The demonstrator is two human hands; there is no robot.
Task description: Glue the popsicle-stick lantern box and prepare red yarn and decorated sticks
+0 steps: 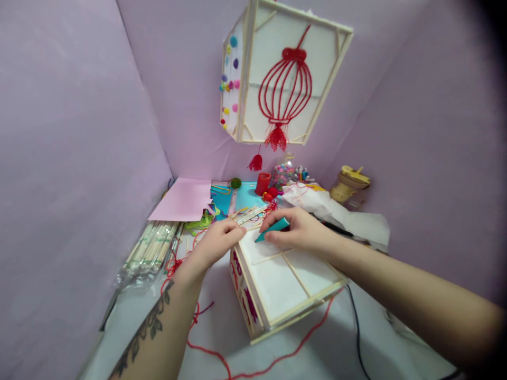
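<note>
A box-shaped lantern of white paper on a thin wooden stick frame lies on the table, with a cross of sticks on its upper face and dark red shapes on its left side. My left hand grips its far left corner, thumb on the edge and the other fingers mostly hidden. In my right hand is a teal marker, its tapered tip pointing down and left at the white paper near that corner. Whether the tip touches the paper, I cannot tell.
Above hangs another lantern with a red yarn design and pompoms. Bundled sticks and pink paper lie left. Red yarn runs along the front, a black cable at right. Behind stands a pompom jar.
</note>
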